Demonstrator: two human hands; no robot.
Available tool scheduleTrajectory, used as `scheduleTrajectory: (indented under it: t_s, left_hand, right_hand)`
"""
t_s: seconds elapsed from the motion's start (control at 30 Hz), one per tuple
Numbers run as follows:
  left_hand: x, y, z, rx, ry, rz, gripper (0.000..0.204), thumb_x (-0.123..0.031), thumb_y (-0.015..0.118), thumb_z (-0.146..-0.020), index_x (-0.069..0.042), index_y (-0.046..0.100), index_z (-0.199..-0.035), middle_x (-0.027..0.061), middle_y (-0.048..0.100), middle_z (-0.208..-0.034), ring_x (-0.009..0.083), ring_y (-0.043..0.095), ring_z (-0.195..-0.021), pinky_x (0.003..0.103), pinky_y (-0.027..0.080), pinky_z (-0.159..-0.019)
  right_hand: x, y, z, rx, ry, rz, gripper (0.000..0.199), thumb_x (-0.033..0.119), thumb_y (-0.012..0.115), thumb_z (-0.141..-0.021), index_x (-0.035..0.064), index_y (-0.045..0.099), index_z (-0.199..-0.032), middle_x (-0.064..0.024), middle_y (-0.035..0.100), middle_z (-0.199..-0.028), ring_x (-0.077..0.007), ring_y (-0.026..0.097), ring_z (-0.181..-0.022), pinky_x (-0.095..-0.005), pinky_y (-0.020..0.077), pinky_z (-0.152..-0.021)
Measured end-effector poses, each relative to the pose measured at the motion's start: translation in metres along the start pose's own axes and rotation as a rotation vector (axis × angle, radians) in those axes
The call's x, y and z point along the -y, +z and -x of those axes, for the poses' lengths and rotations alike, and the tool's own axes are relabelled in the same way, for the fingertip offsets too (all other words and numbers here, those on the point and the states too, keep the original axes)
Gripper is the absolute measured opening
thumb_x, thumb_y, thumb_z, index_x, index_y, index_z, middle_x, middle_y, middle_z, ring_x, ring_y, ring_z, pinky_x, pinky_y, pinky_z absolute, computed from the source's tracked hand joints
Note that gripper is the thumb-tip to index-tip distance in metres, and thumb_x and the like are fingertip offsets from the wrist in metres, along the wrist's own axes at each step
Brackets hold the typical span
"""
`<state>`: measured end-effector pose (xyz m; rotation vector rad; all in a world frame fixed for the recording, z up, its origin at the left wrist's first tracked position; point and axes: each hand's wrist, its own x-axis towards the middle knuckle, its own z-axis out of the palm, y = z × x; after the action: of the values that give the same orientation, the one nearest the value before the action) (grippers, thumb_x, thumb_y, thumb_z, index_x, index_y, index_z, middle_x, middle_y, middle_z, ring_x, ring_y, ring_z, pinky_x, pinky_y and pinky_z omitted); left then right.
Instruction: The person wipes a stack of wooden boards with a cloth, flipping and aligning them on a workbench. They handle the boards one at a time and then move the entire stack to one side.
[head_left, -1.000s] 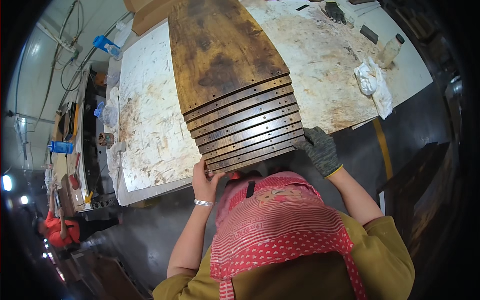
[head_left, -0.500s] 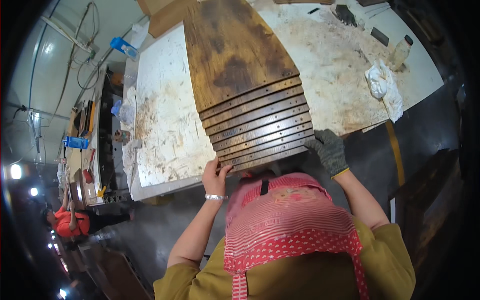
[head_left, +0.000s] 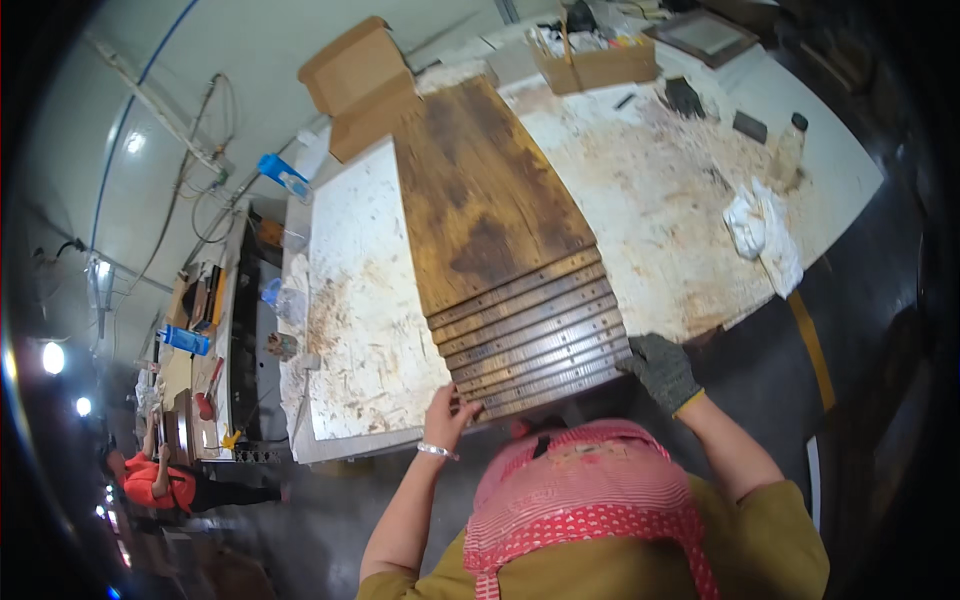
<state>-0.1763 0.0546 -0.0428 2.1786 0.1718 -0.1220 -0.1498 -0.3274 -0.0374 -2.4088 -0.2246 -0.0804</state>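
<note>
A stack of dark brown, stained wooden boards (head_left: pixel 497 195) lies on the white worktable. Its boards are fanned like steps toward me, each near edge showing a row of small dark holes. At the near left corner my bare left hand (head_left: pixel 446 418), with a silver bracelet at the wrist, is closed on the board edges with curled fingers. My right hand (head_left: pixel 663 374), in a dark grey knit glove, grips the near right corner. Its thumb and fingertips are partly hidden at the edge.
The stained white worktable (head_left: pixel 360 330) carries an open cardboard box (head_left: pixel 360 85), a filled carton (head_left: pixel 600 70), a white cloth (head_left: pixel 762 235), a clear bottle (head_left: pixel 789 155) and a dark block (head_left: pixel 750 127). A co-worker in red (head_left: pixel 158 484) stands at another bench far left.
My view has tilted up, so the stack and table sit lower in the picture and more of the far table shows. Both hands stay at the stack's near corners.
</note>
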Motion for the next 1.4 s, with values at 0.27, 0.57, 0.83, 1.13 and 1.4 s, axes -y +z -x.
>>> scheduleTrajectory:
  t_s: [0.27, 0.57, 0.83, 1.13, 1.4]
  left_hand:
    - [-0.023, 0.000, -0.013, 0.021, -0.002, 0.014, 0.052, -0.012, 0.072, -0.077, 0.004, 0.045, -0.118, 0.0124, 0.059, -0.097, 0.0188, 0.059, -0.087, 0.030, 0.051, -0.073]
    - [-0.019, 0.004, -0.012, -0.037, 0.141, -0.135, 0.050, -0.011, 0.072, -0.073, 0.002, 0.048, -0.115, 0.0183, 0.057, -0.102, 0.0304, 0.059, -0.090, 0.036, 0.048, -0.077]
    - [-0.025, 0.003, -0.002, 0.078, 0.095, -0.063, 0.061, -0.017, 0.077, -0.069, 0.000, 0.046, -0.119, 0.0124, 0.055, -0.108, 0.0237, 0.057, -0.091, 0.033, 0.049, -0.075]
    - [-0.018, -0.023, -0.017, -0.031, -0.080, 0.252, 0.048, -0.018, 0.052, -0.093, 0.000, 0.040, -0.135, 0.0135, 0.055, -0.125, 0.0170, 0.057, -0.102, 0.028, 0.047, -0.084]
    - [-0.088, -0.026, -0.122, -0.266, 0.061, 0.342, 0.055, -0.031, 0.041, -0.097, 0.001, 0.028, -0.140, 0.0184, 0.037, -0.141, 0.0248, 0.037, -0.130, 0.032, 0.033, -0.104]
  right_hand:
    - [0.007, -0.007, -0.010, 0.078, 0.024, 0.063, 0.039, 0.040, 0.058, -0.082, 0.0054, 0.061, -0.101, -0.0165, 0.060, -0.087, -0.0315, 0.059, -0.085, -0.0407, 0.0471, -0.074]
    - [-0.002, 0.003, -0.009, 0.081, -0.015, 0.154, 0.040, 0.040, 0.056, -0.083, 0.0044, 0.060, -0.100, -0.0181, 0.061, -0.090, -0.0333, 0.059, -0.086, -0.0426, 0.0464, -0.077]
    - [-0.002, -0.012, -0.008, 0.094, 0.125, -0.169, 0.042, 0.034, 0.065, -0.081, -0.0002, 0.061, -0.106, -0.0195, 0.062, -0.103, -0.0325, 0.059, -0.097, -0.0382, 0.0457, -0.085]
    - [-0.009, -0.036, -0.039, -0.115, 0.499, -0.757, 0.033, 0.015, 0.064, -0.085, 0.0015, 0.057, -0.115, -0.0080, 0.063, -0.101, -0.0149, 0.060, -0.086, -0.0295, 0.0513, -0.070]
    - [0.034, -0.018, -0.143, -0.170, 0.112, -0.282, 0.072, 0.052, 0.051, -0.086, 0.0094, 0.031, -0.141, -0.0161, 0.044, -0.136, -0.0322, 0.049, -0.118, -0.0345, 0.0394, -0.098]
